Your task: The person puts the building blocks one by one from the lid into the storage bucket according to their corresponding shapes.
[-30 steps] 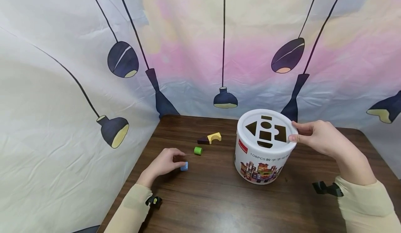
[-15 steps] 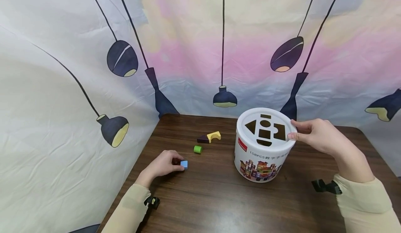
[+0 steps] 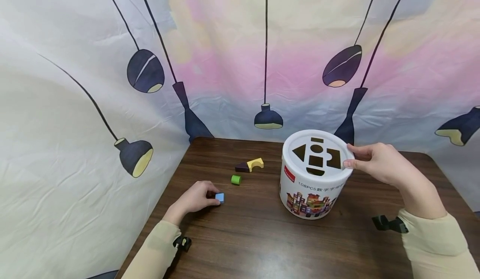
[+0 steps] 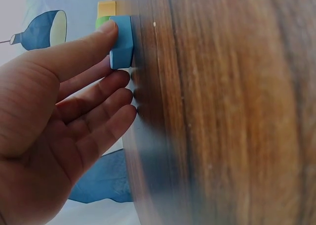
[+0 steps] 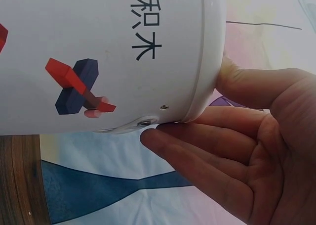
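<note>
My left hand [image 3: 195, 196] is low over the left part of the table, pinching a small blue block [image 3: 219, 197] between thumb and forefinger. In the left wrist view the thumb lies against the near face of that block [image 4: 122, 42], and the other fingers are loosely bent below it. A white lidded bucket [image 3: 309, 195] stands upright to the right. At the right side of its lid [image 3: 296, 168], my right hand [image 3: 384, 164] grips the rim, thumb on top. The lid has several shaped holes, and in the right wrist view the fingers curve beneath the rim.
Behind the blue block lies a green cylinder [image 3: 236, 180]. Farther back, a dark purple block [image 3: 242, 167] sits beside a yellow arch block [image 3: 256, 163]. The brown wooden table [image 3: 255, 245] ends at a patterned cloth backdrop [image 3: 225, 62].
My left fingers have come down around the blue block and now pinch it, its top face turned more into view. The right hand stays on the lid's rim.
</note>
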Demonstrator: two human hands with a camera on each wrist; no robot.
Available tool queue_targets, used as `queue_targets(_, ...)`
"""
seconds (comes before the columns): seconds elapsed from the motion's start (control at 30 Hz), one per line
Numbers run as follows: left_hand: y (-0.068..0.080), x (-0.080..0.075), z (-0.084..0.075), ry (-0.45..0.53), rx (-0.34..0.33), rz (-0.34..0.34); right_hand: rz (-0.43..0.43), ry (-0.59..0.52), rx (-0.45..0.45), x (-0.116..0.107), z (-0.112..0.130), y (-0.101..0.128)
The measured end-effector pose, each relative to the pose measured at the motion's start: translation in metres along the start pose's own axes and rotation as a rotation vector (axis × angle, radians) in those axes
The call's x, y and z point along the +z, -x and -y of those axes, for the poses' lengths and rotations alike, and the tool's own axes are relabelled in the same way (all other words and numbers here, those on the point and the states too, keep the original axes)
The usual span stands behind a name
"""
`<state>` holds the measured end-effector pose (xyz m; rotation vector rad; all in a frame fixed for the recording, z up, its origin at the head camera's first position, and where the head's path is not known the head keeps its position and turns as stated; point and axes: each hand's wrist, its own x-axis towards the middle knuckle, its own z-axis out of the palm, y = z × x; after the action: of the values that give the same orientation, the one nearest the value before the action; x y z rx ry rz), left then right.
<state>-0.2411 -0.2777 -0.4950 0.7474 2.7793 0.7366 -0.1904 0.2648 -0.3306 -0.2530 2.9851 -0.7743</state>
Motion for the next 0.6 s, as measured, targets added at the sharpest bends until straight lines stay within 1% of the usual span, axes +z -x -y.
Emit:
queue_targets(0.47,0.0000,0.0023,0.0003,-0.021,-0.021,-0.018,-0.010,-0.003,-0.020,0.0009,-0.0011,0.0000)
queue_targets(0.6,-0.0018,0.0025,0.0010,-0.029,-0.009,-0.018,-0.010,-0.005,-0.022,0.0005,-0.0020,0.0005)
